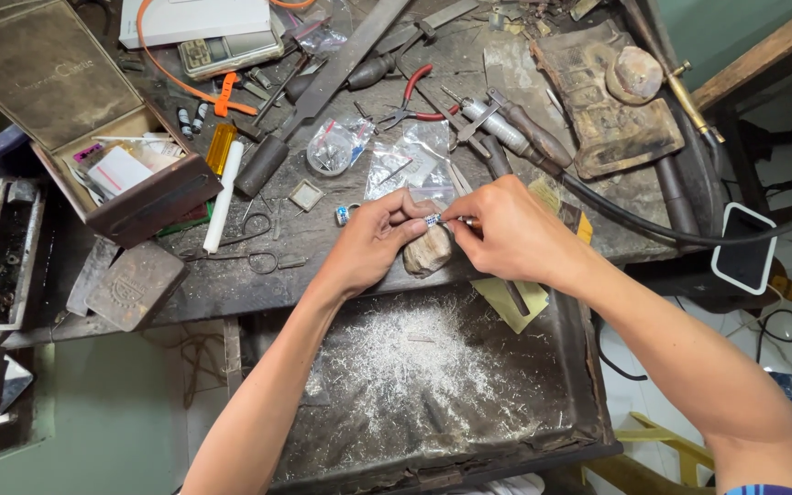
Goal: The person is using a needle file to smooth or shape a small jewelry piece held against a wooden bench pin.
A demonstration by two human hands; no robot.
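Over the wooden bench peg (427, 251), left hand (373, 240) pinches a tiny silver piece (433, 220), mostly hidden by fingers. Right hand (506, 234) grips a thin tool (466, 222), only its tip showing; can't tell what kind.

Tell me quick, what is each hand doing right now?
Left hand: closed, pinching a small silvery piece over the wooden peg.
Right hand: closed on a thin tool.

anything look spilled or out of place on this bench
Pale silvery shavings lie scattered across the dark tray under the hands, like filing debris rather than a spill. The left hand and right hand hold a small ring-like piece over a worn bench peg. Tools lie cluttered.
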